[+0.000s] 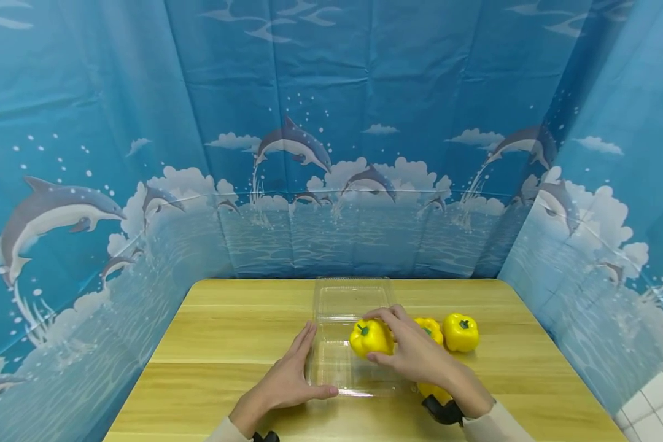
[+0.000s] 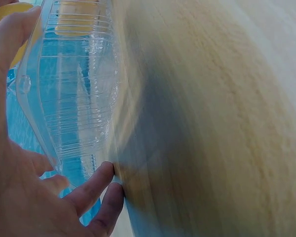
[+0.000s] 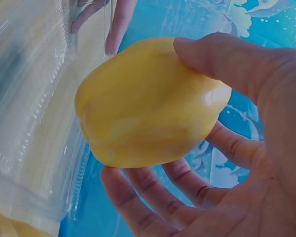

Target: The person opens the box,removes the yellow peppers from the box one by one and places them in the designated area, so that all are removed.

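My right hand [image 1: 417,347] holds a yellow bell pepper [image 1: 371,337] above a clear plastic container [image 1: 331,362], thumb on one side and fingers on the other. In the right wrist view the pepper [image 3: 148,106] is gripped around its sides, apart from the container wall [image 3: 44,98]. At the container's left side, my left hand [image 1: 287,380] has its fingers spread along the wall, with the thumb touching the near rim. The left wrist view shows this thumb on the rim [image 2: 29,74] and fingertips [image 2: 106,170] on the tabletop.
Right of the container are more yellow peppers: one pepper [image 1: 461,332] at the far right, another pepper [image 1: 430,328] partly behind my right hand, and a third pepper [image 1: 433,391] mostly hidden under my wrist. A hinged clear lid [image 1: 353,301] lies toward the back of the wooden table [image 1: 226,319].
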`<state>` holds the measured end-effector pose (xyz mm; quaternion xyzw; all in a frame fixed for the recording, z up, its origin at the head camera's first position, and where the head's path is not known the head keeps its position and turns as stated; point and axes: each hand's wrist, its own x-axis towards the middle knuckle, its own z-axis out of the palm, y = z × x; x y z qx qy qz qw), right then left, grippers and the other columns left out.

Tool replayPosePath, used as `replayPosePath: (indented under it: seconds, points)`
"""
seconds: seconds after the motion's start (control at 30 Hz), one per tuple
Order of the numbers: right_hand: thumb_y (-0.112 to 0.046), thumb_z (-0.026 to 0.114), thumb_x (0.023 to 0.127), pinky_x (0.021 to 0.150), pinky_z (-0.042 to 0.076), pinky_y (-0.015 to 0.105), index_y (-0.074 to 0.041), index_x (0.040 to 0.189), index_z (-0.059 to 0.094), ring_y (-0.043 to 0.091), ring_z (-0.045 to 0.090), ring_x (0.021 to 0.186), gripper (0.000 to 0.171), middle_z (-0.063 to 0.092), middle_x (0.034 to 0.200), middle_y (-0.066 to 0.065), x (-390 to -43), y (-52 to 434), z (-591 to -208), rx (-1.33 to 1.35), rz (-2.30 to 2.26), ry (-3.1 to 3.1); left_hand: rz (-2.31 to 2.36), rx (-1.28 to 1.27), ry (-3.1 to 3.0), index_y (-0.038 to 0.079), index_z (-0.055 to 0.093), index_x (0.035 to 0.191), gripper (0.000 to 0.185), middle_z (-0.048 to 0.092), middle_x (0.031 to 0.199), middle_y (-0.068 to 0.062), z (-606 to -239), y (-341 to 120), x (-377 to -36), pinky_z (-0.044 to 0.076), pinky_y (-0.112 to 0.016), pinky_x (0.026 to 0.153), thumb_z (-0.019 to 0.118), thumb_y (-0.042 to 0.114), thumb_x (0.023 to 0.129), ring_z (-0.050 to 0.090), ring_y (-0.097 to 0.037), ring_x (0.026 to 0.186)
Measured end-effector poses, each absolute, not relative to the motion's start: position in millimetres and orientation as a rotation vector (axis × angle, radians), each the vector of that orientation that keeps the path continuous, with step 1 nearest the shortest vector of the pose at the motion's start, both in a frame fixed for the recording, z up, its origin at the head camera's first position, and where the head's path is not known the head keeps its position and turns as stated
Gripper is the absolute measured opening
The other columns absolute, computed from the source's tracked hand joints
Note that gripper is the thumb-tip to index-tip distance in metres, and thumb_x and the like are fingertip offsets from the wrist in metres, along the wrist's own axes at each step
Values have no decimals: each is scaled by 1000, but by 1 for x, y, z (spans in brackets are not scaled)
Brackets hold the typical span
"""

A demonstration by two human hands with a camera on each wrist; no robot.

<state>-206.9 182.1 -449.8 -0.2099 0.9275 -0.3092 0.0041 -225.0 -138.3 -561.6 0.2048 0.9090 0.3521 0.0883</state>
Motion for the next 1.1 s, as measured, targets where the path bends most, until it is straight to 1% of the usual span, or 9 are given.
replayPosePath:
  seconds: [0.17,0.3,0.37,0.5,0.63,0.73,0.8,0.97,1.1]
  points:
    - [-40,96,100,99,65,49,-29,158,64,19,65,118,67,63,145,7,-204,189,-448,-629,-989,2905,1059,599,2702,26,6,191,139,3,200,-7,-561,-137,-224,48,-88,121,91,73,91,46,-56,169]
    - [-41,95,100,99,64,48,-30,158,63,19,65,118,66,63,142,6,-202,195,-447,-622,-998,2907,1043,590,2714,26,6,191,140,3,200,-6,-561,-137,-224,47,-90,120,91,74,91,48,-57,167]
    - [-41,95,101,97,64,46,-33,157,63,17,64,116,66,63,139,5,-202,198,-446,-618,-993,2918,1033,590,2721,26,6,191,140,3,200,-7,-562,-136,-224,46,-91,120,91,75,90,49,-58,166]
    - [-42,94,102,93,62,41,-33,158,62,16,63,114,65,64,139,5,-200,204,-445,-616,-983,2934,1023,595,2727,25,6,191,141,3,200,-9,-561,-136,-224,45,-92,119,91,75,90,49,-59,166]
    - [-41,93,103,97,65,47,-30,158,62,20,66,118,64,64,140,7,-200,209,-444,-615,-1006,2931,1026,599,2720,25,5,191,140,3,200,-8,-562,-136,-224,46,-91,119,90,74,91,48,-57,167]
    - [-40,92,104,102,66,54,-29,157,62,24,68,123,62,63,142,8,-199,213,-444,-603,-1033,2923,1026,602,2721,26,4,191,140,3,200,-8,-563,-137,-224,47,-91,119,90,74,91,48,-57,167]
    - [-40,92,104,103,67,55,-29,157,62,25,67,124,62,63,143,9,-198,216,-445,-593,-1043,2920,1023,605,2724,25,4,191,140,3,200,-9,-563,-137,-224,47,-91,119,90,74,91,49,-57,166]
    - [-41,92,104,102,67,54,-28,157,62,27,67,127,63,63,144,9,-197,222,-446,-573,-1054,2925,1019,603,2726,26,4,191,139,3,200,-8,-564,-137,-224,46,-93,117,90,74,92,52,-56,165]
    - [-42,92,104,101,68,54,-28,158,62,30,68,129,63,62,144,11,-197,226,-445,-562,-1063,2927,1020,604,2731,28,4,191,139,4,200,-7,-565,-137,-225,46,-92,117,89,74,91,52,-55,165]
